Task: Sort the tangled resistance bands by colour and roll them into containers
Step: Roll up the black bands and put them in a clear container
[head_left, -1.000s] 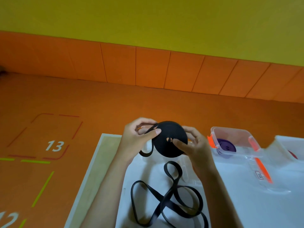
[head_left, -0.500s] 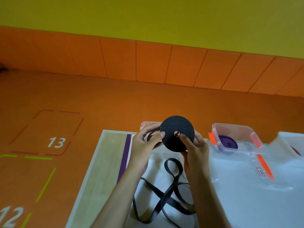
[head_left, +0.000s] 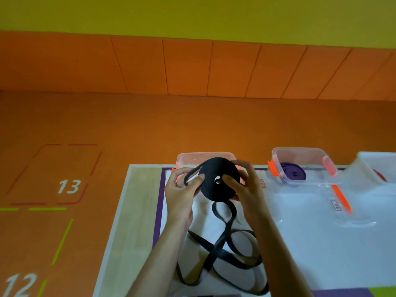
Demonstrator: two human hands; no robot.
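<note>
A black band roll (head_left: pixel 216 179), wound into a flat disc, is held upright above the table between both hands. My left hand (head_left: pixel 182 189) pinches its left edge with thumb on the face, and a loose loop of band curves over the fingers. My right hand (head_left: pixel 246 185) grips the right side, thumb near the centre hole. The unrolled tail of the black band (head_left: pixel 222 249) hangs down and lies in loops on the white sheet. A clear empty container (head_left: pixel 188 156) stands right behind the roll. A second clear container (head_left: pixel 304 155) holds a rolled purple band (head_left: pixel 293 173).
A clear lid with an orange clip (head_left: pixel 340 202) lies in front of the purple band's container. A white container (head_left: pixel 377 161) with something red inside sits at the far right edge. The table's wooden left edge (head_left: pixel 132 211) borders an orange floor with numbered markings.
The roll has been carried further from me, up toward the empty container, and both hands have shifted their grip on it. More of the tail now lies in loops on the sheet.
</note>
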